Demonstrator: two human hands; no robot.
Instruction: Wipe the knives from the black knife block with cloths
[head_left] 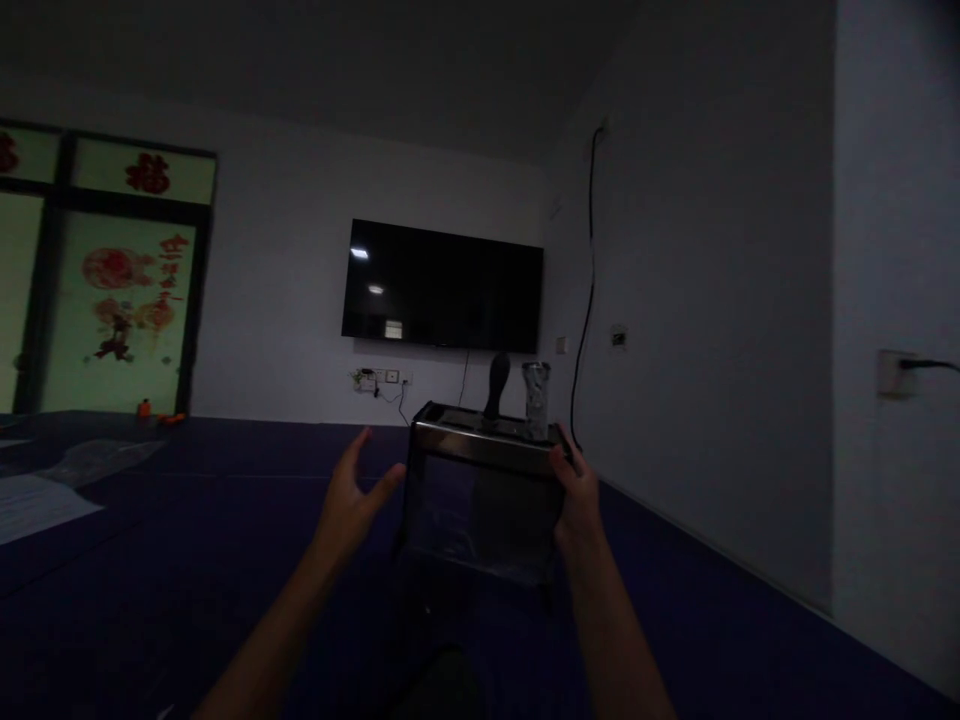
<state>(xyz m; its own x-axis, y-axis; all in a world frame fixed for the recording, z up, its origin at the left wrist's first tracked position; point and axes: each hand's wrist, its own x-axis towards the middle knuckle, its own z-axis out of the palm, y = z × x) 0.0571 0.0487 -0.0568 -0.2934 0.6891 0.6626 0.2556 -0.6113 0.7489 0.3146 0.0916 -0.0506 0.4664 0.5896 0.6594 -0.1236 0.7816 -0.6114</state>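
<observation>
The room around me is dim, with a pale wall (285,280) ahead and a black television (442,285) mounted on it at twelve o'clock. Wall sockets (392,377) with loose leads sit just below the screen. At ten o'clock stands a lit glass door (112,310) with red decorations, and small orange objects (144,408) lie near its foot. A black cable (591,230) hangs down the wall at one o'clock. A dark blue surface (247,540) spreads before me, with a white sheet of paper (37,505) and some clear plastic (112,458) towards ten o'clock.

The dark box (480,510) is close in front of me at twelve o'clock, a shiny metallic strip along its upper front edge. On its top stand a black handle (497,385) and, just to its three o'clock side, a clear glass (536,395). My right hand (579,495) is clasped on the box's right side, thumb at the front. My left hand (356,497) is spread at its nine o'clock side, thumb and fingers apart; I can't tell whether that thumb touches the edge.
</observation>
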